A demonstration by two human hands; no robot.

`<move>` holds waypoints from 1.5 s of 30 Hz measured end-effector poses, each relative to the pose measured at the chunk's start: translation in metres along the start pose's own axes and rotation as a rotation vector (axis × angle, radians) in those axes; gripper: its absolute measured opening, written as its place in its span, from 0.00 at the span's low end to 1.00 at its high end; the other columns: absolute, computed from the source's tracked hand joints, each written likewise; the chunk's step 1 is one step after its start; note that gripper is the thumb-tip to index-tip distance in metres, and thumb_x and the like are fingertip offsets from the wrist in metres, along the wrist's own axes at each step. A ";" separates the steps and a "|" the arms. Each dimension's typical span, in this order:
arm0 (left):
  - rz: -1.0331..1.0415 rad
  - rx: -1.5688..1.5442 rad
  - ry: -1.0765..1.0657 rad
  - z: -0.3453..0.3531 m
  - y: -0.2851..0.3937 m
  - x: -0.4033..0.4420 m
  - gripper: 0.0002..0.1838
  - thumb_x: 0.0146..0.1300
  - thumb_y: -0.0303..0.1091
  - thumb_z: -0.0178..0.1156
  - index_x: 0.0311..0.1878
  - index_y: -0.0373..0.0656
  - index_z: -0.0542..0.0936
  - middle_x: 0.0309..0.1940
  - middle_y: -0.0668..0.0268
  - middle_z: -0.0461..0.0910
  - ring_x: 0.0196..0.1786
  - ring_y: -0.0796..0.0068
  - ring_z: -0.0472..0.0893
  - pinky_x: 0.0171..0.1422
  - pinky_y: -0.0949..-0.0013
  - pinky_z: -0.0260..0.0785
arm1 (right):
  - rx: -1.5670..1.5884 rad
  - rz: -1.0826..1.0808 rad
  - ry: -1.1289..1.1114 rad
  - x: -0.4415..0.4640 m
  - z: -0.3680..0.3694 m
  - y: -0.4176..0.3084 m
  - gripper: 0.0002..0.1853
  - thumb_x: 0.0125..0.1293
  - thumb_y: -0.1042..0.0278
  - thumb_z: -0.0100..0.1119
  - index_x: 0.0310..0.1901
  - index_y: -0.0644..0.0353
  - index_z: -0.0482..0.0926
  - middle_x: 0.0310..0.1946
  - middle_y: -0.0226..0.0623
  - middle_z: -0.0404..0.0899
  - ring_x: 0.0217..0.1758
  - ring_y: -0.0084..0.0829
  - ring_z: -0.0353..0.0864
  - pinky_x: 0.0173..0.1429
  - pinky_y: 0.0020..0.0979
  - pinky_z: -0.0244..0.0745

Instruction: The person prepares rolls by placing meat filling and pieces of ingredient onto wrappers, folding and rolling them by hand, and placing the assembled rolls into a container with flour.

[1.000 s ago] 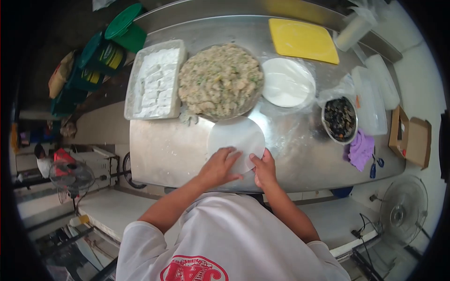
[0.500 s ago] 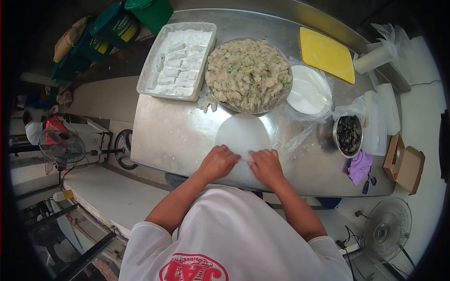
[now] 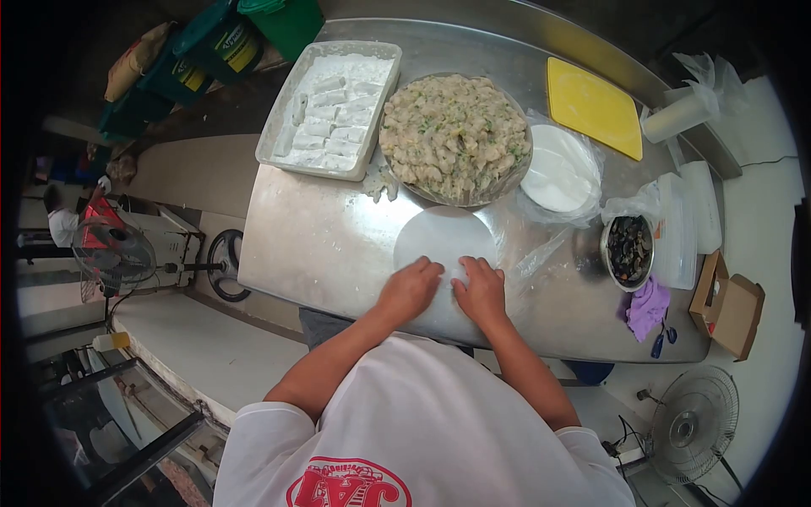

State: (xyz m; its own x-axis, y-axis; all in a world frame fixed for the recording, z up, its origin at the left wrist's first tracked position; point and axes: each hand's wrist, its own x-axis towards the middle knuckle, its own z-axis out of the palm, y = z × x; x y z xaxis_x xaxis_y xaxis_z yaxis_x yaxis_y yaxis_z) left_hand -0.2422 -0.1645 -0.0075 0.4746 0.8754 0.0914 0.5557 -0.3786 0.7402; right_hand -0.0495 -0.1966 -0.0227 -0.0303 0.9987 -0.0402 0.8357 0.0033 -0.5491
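Where your two hands come down, one round translucent sheet (image 3: 446,237) lies on the steel table (image 3: 325,245).
Your left hand (image 3: 411,290) and right hand (image 3: 481,291): fingers curled on its near part, pinch unclear; beyond it, a heaped basin of pale mixture (image 3: 456,135); far left, one tub of white-dusted pieces (image 3: 272,139).
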 end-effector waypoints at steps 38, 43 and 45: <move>-0.038 0.174 -0.074 0.016 -0.015 0.002 0.18 0.62 0.49 0.72 0.41 0.46 0.78 0.37 0.61 0.79 0.36 0.55 0.85 0.38 0.53 0.79 | -0.565 -0.277 -0.112 0.165 -0.114 0.001 0.39 0.57 0.69 0.68 0.73 0.59 0.70 0.59 0.51 0.79 0.63 0.52 0.79 0.69 0.45 0.74; -0.049 0.165 -0.061 0.017 -0.014 0.001 0.19 0.62 0.50 0.72 0.41 0.45 0.78 0.37 0.61 0.79 0.36 0.55 0.85 0.37 0.53 0.79 | -0.565 -0.227 -0.396 0.164 -0.099 -0.013 0.31 0.57 0.75 0.62 0.66 0.58 0.77 0.56 0.46 0.80 0.62 0.49 0.78 0.68 0.46 0.73; -0.039 0.177 -0.045 0.016 -0.014 0.003 0.19 0.62 0.50 0.72 0.41 0.45 0.79 0.37 0.61 0.80 0.36 0.55 0.85 0.37 0.53 0.79 | -0.441 -0.204 -0.346 0.158 -0.100 -0.017 0.23 0.58 0.76 0.60 0.57 0.57 0.83 0.53 0.45 0.81 0.63 0.46 0.78 0.68 0.46 0.73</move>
State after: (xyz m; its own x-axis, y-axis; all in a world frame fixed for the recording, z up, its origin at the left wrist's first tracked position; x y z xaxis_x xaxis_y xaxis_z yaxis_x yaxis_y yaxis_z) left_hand -0.2381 -0.1617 -0.0283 0.4778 0.8779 0.0320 0.6841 -0.3947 0.6133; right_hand -0.0139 -0.0340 0.0643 -0.3289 0.9015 -0.2811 0.9409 0.2875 -0.1790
